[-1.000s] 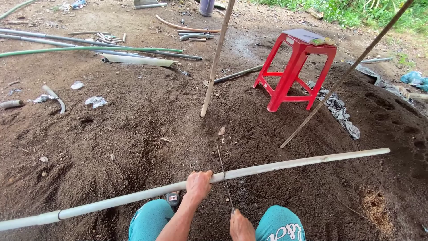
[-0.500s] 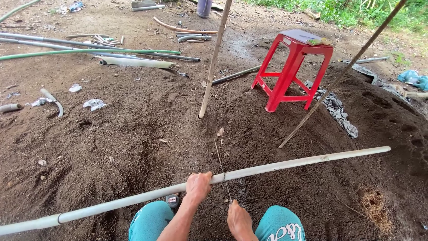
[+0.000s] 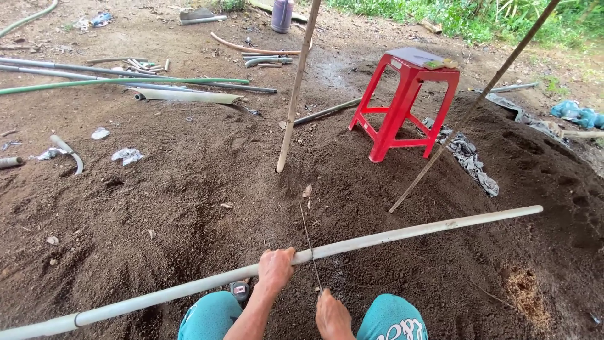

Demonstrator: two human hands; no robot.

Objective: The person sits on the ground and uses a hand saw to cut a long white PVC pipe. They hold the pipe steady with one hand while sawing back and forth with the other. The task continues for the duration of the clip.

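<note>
A long pale pipe (image 3: 409, 233) lies slantwise across the dark soil in front of my knees. My left hand (image 3: 275, 267) is closed over the top of it near its middle. Just to the right, my right hand (image 3: 330, 313) grips the near end of a thin blade or saw (image 3: 309, 242) that crosses over the pipe and points away from me. The blade touches the pipe right beside my left hand. My teal-clad knees (image 3: 393, 318) frame both hands.
Two bamboo poles (image 3: 296, 88) (image 3: 465, 116) stand stuck in the soil ahead. A red plastic stool (image 3: 406, 104) is at the upper right, with a grey rag (image 3: 469, 157) beside it. Pipes and hoses (image 3: 126, 82) lie at the upper left. A small tool (image 3: 240, 289) sits by my left knee.
My right hand with the thin blade has drawn back slightly toward me along the cut on the pipe. My left hand stays clamped on the pipe.
</note>
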